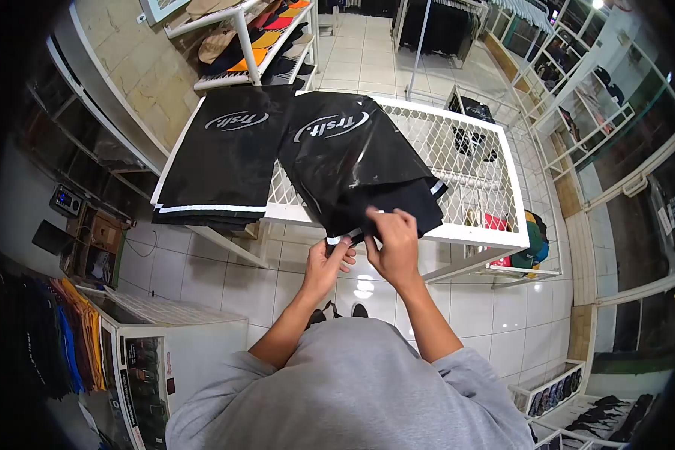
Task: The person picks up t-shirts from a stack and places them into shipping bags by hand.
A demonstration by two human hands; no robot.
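A black plastic bag [337, 139] with white lettering lies slantwise on the white mesh-top table [476, 161]. Its open end, with dark cloth [409, 206] showing at it, faces me at the table's front edge. My left hand [328, 266] pinches the near left corner of the bag, by its white strip. At the bag's mouth, my right hand [394, 244] has its fingers curled against the dark material; what is between them is hard to make out. Left of this bag lies a flat stack of similar black bags [225, 157], its white strip toward me.
Behind the table at the left stands a white rack [247, 45] with caps. A low cabinet [180, 337] is at my left, beside hanging clothes [60, 330]. More racks stand at the right, along the glass front. White tiles [465, 315] cover the floor.
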